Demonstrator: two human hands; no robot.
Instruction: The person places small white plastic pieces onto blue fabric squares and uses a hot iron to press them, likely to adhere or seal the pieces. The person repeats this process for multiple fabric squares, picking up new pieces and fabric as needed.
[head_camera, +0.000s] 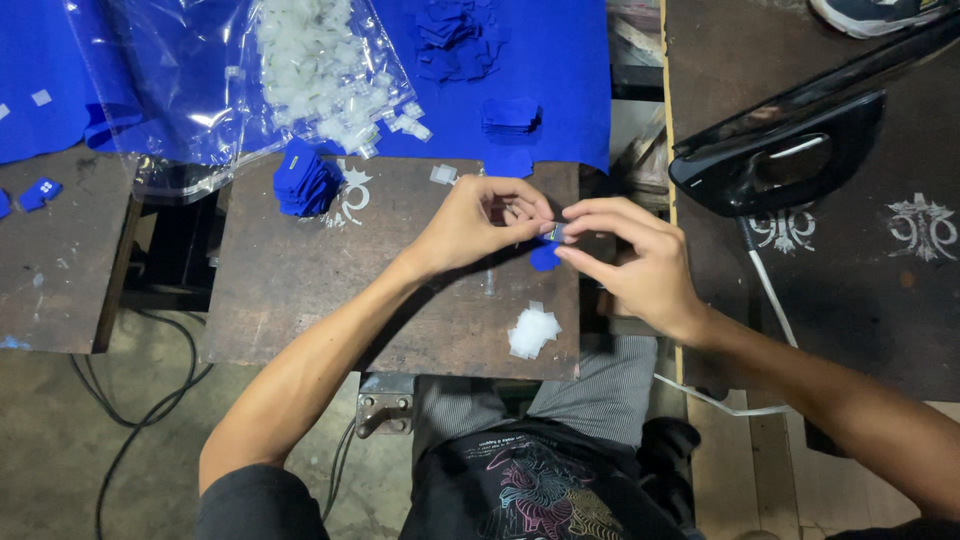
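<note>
Brown worktable (300, 290) carries blue fabric sheet (560, 60), a clear plastic bag (200, 90) of white pieces, 1 blue stack (305, 180) and 1 white pile (532, 330). A black iron (780, 155) sits right. Left hand (475, 220) and right hand (635, 255) both pinch 1 small blue piece (546, 252) above the table's right edge.

Premises: a small garment or textile workshop. Evidence: worn metal work plate (300, 290), blue fabric sheet (560, 60), stacked blue cut pieces (305, 180), bagged white tabs (320, 70), black pressing iron (780, 155), bare concrete floor (60, 440).
</note>
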